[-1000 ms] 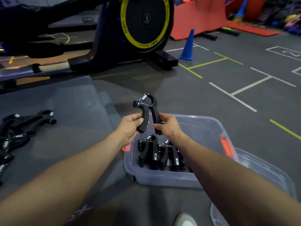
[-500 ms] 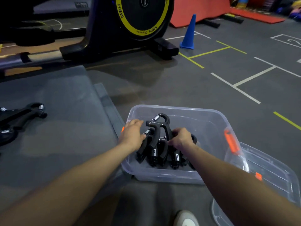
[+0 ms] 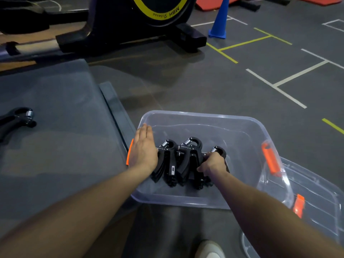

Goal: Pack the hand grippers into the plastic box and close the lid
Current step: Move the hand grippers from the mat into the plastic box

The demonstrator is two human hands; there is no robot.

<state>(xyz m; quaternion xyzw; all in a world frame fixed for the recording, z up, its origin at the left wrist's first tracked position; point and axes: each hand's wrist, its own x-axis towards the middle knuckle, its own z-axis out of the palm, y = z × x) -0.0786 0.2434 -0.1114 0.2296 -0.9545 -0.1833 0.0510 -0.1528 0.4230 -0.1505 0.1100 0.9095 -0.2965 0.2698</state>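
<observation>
Hand grippers (image 3: 183, 161) in plastic box (image 3: 242, 127).

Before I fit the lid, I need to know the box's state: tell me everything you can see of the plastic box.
The plastic box is clear, rectangular, round-cornered and open, standing on the dark floor beside a grey mat. Orange latches sit at its two ends. A row of black hand grippers fills its near left part. The left hand lies flat against the row; the right hand grips the rightmost one.

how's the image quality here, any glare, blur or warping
Head view: dim overall; black hand grippers lose detail in the plastic box, soft glare on its clear walls; wide-angle bend stretches both forearms; left hand and right hand reasonably sharp.
</observation>
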